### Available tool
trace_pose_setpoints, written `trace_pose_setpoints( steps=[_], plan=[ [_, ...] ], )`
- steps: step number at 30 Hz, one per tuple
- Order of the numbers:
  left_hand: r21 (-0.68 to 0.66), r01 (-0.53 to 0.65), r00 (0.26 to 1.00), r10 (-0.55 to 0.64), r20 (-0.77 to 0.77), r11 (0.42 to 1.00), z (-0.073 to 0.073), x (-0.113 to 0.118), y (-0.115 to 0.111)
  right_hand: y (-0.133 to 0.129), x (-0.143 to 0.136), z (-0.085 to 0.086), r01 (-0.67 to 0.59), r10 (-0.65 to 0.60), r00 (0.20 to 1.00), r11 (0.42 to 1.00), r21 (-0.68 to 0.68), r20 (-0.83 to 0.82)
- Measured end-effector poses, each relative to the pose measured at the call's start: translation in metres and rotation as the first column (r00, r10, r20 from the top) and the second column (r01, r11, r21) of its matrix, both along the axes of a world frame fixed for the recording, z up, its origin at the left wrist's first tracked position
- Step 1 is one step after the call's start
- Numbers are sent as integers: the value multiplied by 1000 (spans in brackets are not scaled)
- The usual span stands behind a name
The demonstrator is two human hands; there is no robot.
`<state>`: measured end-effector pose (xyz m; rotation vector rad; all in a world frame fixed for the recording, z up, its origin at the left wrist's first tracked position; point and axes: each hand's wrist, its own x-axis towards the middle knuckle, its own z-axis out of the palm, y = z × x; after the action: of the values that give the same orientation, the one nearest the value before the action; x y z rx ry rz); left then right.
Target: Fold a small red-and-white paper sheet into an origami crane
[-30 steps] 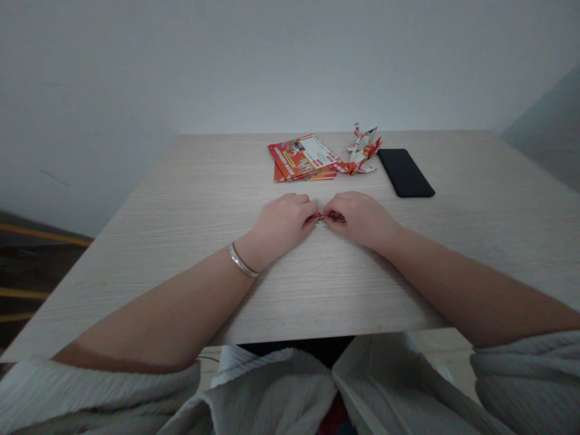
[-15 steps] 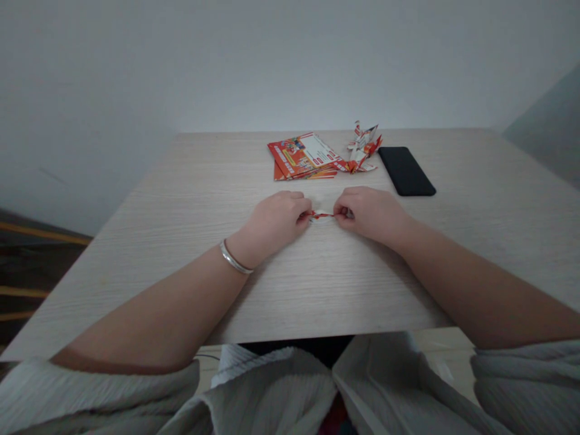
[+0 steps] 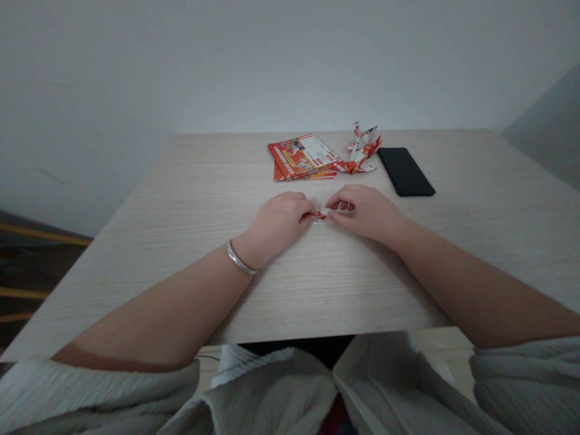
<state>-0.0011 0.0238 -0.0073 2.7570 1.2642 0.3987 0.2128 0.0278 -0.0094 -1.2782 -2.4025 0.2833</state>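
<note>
The left hand (image 3: 283, 219) pinched a small red-and-white paper piece (image 3: 321, 215) low at the table (image 3: 317, 290), between the two hands; the right hand (image 3: 369, 212) held its thumb and fingers parted at the other end, whether touching I could not tell. The paper looked light, thin and easily creased, best taken by its ends. Fingers hid part of it. Beyond lay printed leaflets (image 3: 301, 158), folded paper shapes (image 3: 363, 147) and a black phone (image 3: 406, 172)

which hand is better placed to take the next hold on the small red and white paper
Probably the right hand: its thumb and fingers are parted at the right end of the small paper, while the left hand pinches the other end.
</note>
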Motion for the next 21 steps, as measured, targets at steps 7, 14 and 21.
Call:
trace_pose_setpoints(
  steps=[7,14,21],
  plan=[
    [-11,-54,997,53,-56,998,0,4,0,0,-15,0,-10,11,989,1000,-7,150],
    [-33,-119,982,113,-151,992,11,-5,-1,0,-7,4,17,-13,974,1000,-16,225],
    [3,-206,938,198,-285,978,18,-10,-2,3,6,4,49,-38,971,998,-45,234]
  ],
)
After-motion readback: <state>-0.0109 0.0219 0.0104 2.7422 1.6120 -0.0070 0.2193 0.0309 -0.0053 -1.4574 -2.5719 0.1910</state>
